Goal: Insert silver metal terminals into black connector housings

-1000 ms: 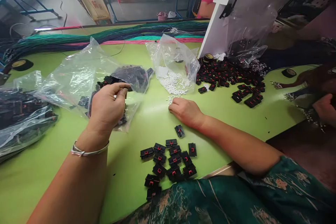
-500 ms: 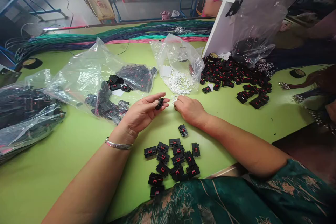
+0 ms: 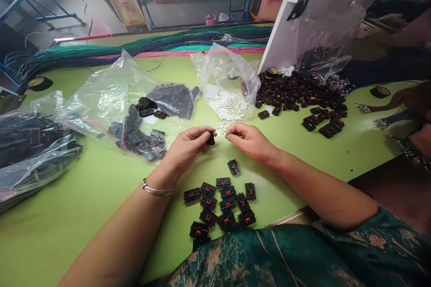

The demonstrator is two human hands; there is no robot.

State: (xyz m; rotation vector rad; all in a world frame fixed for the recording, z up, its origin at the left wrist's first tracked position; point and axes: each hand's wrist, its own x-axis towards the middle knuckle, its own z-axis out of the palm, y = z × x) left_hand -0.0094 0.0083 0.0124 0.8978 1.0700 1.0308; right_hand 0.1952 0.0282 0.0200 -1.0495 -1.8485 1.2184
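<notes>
Between the thumb and fingers of my left hand [image 3: 189, 147] is a black connector housing [image 3: 210, 138], turned on end. My right hand [image 3: 249, 141] is just to its right, thumb and forefinger pinched; anything between those fingertips is too small to make out. Small white plugs [image 3: 225, 126] lie scattered on the green table just beyond my fingertips, spilling from a clear bag [image 3: 232, 76]. Nearer me, one loose connector housing [image 3: 233, 167] lies apart from a group of several black housings with red clips [image 3: 227, 205].
Clear bags of black housings [image 3: 33, 152] [image 3: 148, 136] stand on the left. A large pile of black housings [image 3: 292, 94] lies at the right, beside a white panel [image 3: 279, 22]. Bundled wires [image 3: 161, 45] run along the back. Tape rolls [image 3: 39, 83] [image 3: 380, 92] rest at both sides.
My right hand has lifted from the white plugs, its fingertips now turned toward the left hand. My left hand has turned the housing more upright and moved slightly right and nearer me.
</notes>
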